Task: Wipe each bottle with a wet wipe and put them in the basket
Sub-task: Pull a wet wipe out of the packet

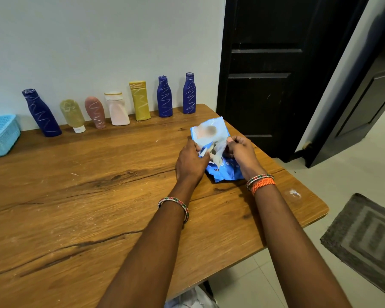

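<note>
Wooden and scratched, the table [80, 196] is filling most of the view, its far edge sitting against a pale wall [98, 36], with a black door [276, 63] standing to the right and a grey mat [365, 236] lying on the tiled floor [342, 174] past the table's right corner. A blue basket [0, 134] is resting at the table's far left edge, partly cut off by the frame. Seven bottles are standing in a row along the wall, well apart from the hands: a navy bottle [41, 113] is leaning at the left nearest the basket, then come an olive tube [72, 115] on its white cap, a pink bottle [95, 112], a white bottle [116, 108], a yellow bottle [139, 100], and two more navy bottles [164, 96] [189, 93] standing upright at the right end. All seven are showing pale scribbled marks. Nearer the right side of the table, a blue wipe pack [225, 170] is lying flat under both hands. The left hand [191, 162] is curling over the pack's left side, its fingers pinching near the opening. The right hand [240, 153] is pinching a thin, see-through flap [219, 144] and lifting it off the pack's top. A whitish wipe [217, 158] is showing at the opening between the hands. Beaded bangles are circling both wrists, with an orange thread band [263, 184] sitting on the right one.
</note>
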